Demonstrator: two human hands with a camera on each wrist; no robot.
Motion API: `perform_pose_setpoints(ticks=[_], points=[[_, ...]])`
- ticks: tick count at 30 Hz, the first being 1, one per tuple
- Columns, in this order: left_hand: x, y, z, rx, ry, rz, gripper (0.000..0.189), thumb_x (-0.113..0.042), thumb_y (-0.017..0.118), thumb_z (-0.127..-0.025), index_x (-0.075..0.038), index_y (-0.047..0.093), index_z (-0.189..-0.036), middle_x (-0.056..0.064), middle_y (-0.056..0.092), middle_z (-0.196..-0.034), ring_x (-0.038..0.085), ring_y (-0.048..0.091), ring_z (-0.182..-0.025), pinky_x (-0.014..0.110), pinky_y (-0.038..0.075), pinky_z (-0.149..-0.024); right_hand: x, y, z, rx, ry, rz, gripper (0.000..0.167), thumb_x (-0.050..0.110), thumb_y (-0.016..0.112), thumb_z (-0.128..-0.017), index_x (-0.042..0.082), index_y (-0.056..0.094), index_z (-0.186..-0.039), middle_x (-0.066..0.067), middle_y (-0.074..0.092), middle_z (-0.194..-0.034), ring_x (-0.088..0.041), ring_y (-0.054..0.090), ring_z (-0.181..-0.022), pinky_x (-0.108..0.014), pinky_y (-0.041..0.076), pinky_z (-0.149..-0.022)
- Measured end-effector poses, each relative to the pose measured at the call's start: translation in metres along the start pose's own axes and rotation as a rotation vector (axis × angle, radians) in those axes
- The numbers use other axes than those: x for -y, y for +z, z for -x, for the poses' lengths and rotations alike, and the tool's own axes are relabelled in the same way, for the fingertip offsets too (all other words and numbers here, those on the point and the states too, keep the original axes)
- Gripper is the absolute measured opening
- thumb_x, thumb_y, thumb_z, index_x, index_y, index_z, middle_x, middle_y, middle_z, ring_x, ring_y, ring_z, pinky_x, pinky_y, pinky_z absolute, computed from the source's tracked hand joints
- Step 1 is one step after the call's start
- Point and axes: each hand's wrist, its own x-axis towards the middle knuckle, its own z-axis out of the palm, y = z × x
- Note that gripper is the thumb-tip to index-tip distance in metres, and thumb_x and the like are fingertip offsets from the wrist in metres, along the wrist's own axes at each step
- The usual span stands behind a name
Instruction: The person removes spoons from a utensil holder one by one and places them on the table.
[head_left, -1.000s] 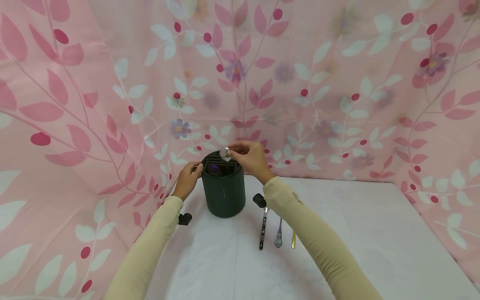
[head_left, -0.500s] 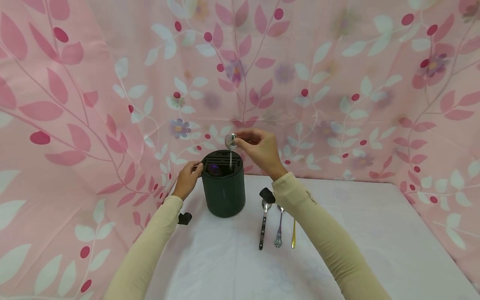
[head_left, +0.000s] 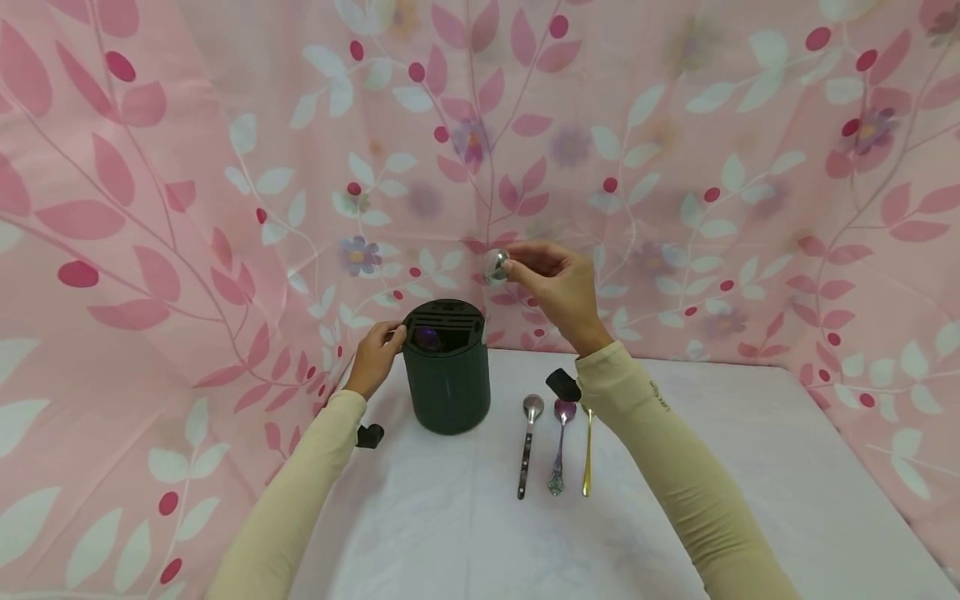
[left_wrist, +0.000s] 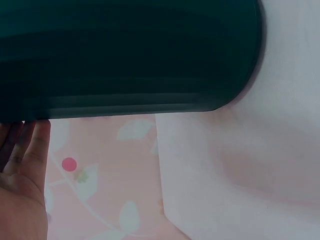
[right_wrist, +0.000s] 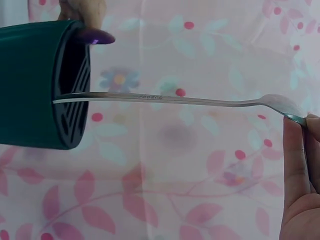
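My right hand (head_left: 562,287) pinches a silver spoon (right_wrist: 175,99) by its bowl, up beside the dark green utensil holder (head_left: 448,392). The spoon's long handle points down toward the holder's rim; in the right wrist view its end overlaps the opening, and whether it touches is unclear. A purple spoon (head_left: 428,337) stands in the holder, only its bowl showing. My left hand (head_left: 375,358) rests against the holder's upper left side; in the left wrist view its fingers (left_wrist: 37,145) lie straight against the wall.
Three spoons lie side by side on the white-covered table (head_left: 420,517): a black-handled spoon (head_left: 527,450), a purple spoon with an ornate handle (head_left: 559,450) and a gold spoon (head_left: 588,458). A pink leaf-patterned curtain (head_left: 660,183) stands close behind the holder.
My right hand has moved up and to the right, drawing the silver spoon from the holder's opening. More of the spoons on the table now shows. My left hand has stayed in place.
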Motion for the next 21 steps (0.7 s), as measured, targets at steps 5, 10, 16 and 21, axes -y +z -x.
perform_pose_setpoints(ticks=[5, 10, 16, 21], points=[[0.000, 0.000, 0.000, -0.004, -0.001, 0.006, 0.046, -0.040, 0.049, -0.102, -0.004, 0.056, -0.128, 0.011, 0.054, -0.128, 0.026, 0.056, -0.119, 0.042, 0.049, -0.097, -0.012, -0.011, 0.003, -0.028, 0.054, 0.006, 0.022, -0.005, 0.073, -0.082, -0.015, 0.068, -0.101, -0.023, 0.071, -0.093, -0.023, 0.071, -0.081, -0.027, 0.058, -0.072], [0.004, 0.002, 0.002, 0.003, -0.012, 0.006, 0.045, -0.041, 0.050, -0.101, -0.005, 0.057, -0.127, 0.010, 0.054, -0.128, 0.025, 0.056, -0.119, 0.041, 0.049, -0.097, -0.029, -0.024, 0.010, -0.052, 0.121, 0.028, 0.023, -0.003, 0.074, -0.082, -0.014, 0.068, -0.102, -0.020, 0.072, -0.093, -0.024, 0.071, -0.081, -0.027, 0.058, -0.074], [0.005, 0.002, 0.002, 0.007, -0.008, 0.005, 0.047, -0.043, 0.049, -0.101, -0.005, 0.056, -0.128, 0.010, 0.054, -0.128, 0.026, 0.055, -0.119, 0.042, 0.049, -0.098, -0.061, -0.044, 0.013, -0.092, 0.206, -0.001, 0.028, 0.002, 0.076, -0.082, -0.012, 0.069, -0.105, -0.016, 0.073, -0.092, -0.027, 0.072, -0.079, -0.027, 0.057, -0.076], [0.002, 0.001, 0.000, 0.002, -0.007, -0.002, 0.048, -0.044, 0.049, -0.101, -0.005, 0.056, -0.129, 0.010, 0.054, -0.129, 0.026, 0.055, -0.119, 0.042, 0.048, -0.098, -0.081, -0.058, 0.014, -0.145, 0.263, -0.030, 0.031, 0.007, 0.079, -0.081, -0.009, 0.070, -0.106, -0.013, 0.073, -0.091, -0.023, 0.073, -0.076, -0.023, 0.057, -0.065]])
